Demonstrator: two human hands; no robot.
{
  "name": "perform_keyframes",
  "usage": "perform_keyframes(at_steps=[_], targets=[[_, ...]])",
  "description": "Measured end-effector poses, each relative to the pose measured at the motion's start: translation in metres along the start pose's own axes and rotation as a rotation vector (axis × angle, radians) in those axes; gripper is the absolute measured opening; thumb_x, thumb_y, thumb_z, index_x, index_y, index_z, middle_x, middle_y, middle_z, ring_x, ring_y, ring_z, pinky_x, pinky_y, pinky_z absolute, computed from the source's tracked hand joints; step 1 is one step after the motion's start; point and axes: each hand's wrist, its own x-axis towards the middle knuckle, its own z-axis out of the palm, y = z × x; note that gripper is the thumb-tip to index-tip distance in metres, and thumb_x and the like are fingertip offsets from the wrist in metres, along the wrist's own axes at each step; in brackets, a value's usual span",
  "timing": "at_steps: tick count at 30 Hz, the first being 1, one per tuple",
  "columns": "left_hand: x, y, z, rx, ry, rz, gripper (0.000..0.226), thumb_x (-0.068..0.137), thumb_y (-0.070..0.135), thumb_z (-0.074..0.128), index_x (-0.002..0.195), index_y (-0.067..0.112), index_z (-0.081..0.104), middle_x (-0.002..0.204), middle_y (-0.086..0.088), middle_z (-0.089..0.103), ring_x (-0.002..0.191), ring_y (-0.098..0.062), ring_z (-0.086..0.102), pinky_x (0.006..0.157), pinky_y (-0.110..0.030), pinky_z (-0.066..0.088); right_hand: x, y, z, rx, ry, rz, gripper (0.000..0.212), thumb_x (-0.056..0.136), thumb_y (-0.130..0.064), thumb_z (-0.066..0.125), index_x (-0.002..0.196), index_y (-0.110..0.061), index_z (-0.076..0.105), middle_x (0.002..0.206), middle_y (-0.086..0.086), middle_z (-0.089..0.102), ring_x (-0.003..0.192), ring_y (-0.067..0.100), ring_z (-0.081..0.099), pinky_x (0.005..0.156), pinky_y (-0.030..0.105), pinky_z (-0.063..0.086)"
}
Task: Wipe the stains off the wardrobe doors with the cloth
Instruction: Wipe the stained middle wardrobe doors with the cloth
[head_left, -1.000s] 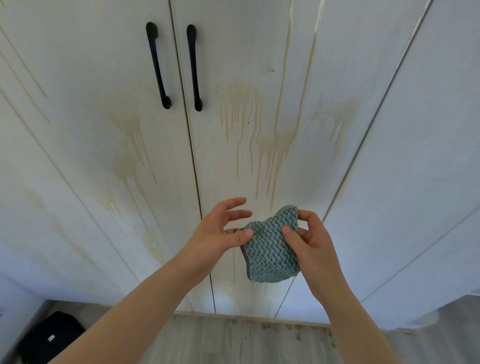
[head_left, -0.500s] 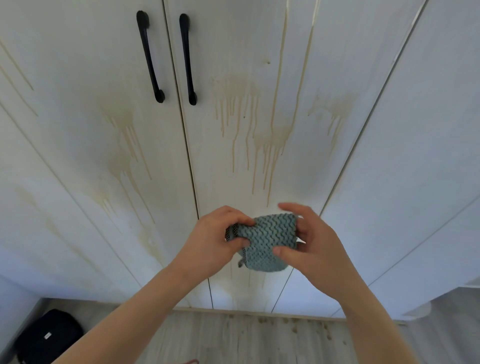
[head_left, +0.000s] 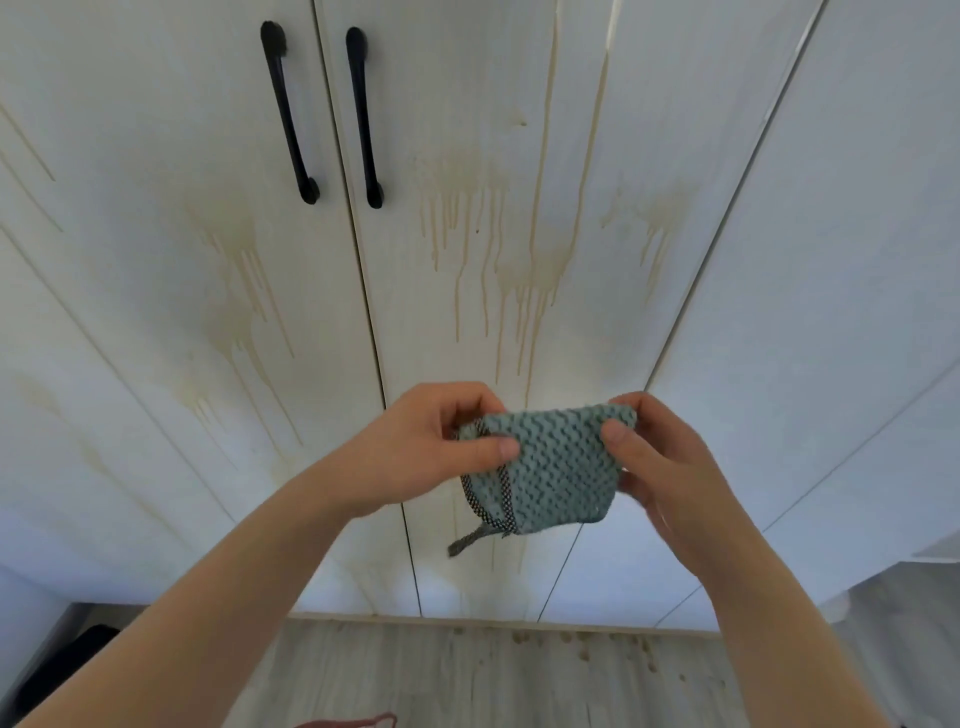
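White wardrobe doors (head_left: 467, 156) fill the view, streaked with brown stains (head_left: 524, 270) around two black handles (head_left: 324, 114), and none looks wiped yet. Both hands are closed on the folded cloth (head_left: 550, 467) in the air in front of the doors, the left hand (head_left: 431, 447) and right hand (head_left: 660, 467) pinching opposite top corners, so this looks like readying it. Next comes pressing it flat onto a stain; the door tops are cut off.

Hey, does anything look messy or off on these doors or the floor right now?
Yes. Brownish drip stains streak the wardrobe doors, running downward below the black handles. Matching brown spots dot the floor at the base. The cloth, held in both hands, isn't touching the doors.
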Motion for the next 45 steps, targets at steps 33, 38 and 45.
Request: perform_keyframes(at_steps=[33, 38, 45], targets=[[0.102, 0.504, -0.187, 1.65, 1.104, 0.643, 0.029, 0.085, 0.009, 0.056, 0.114, 0.011, 0.051, 0.111, -0.004, 0.049, 0.098, -0.022, 0.049, 0.072, -0.034, 0.047, 0.166, -0.435, -0.009, -0.92, 0.872, -0.799, 0.048, 0.096, -0.07, 0.026, 0.083, -0.028, 0.044, 0.063, -0.006, 0.063, 0.057, 0.014, 0.063, 0.061, 0.033, 0.053], [0.112, 0.548, -0.196, 1.79, 1.089, 0.575, 0.048, 0.083, 0.012, 0.055, 0.13, 0.009, 0.045, 0.139, -0.008, 0.043, 0.122, -0.024, 0.047, 0.085, -0.035, 0.048, 0.214, -0.448, -0.006, -1.4, 0.986, -0.925, 0.054, 0.089, -0.062, 0.001, 0.075, -0.028, 0.04, 0.062, -0.007, 0.049, 0.059, 0.018, 0.05, 0.049, 0.033, 0.033], [0.139, 0.587, -0.205, 1.833, 1.052, 0.545, 0.057, 0.091, 0.013, 0.047, 0.146, 0.008, 0.033, 0.159, -0.008, 0.025, 0.142, -0.025, 0.032, 0.104, -0.041, 0.044, 0.244, -0.553, -0.013, -1.181, 1.243, -1.126, 0.028, 0.102, -0.052, 0.03, 0.093, -0.028, 0.042, 0.062, -0.008, 0.056, 0.057, 0.019, 0.053, 0.051, 0.031, 0.039]])
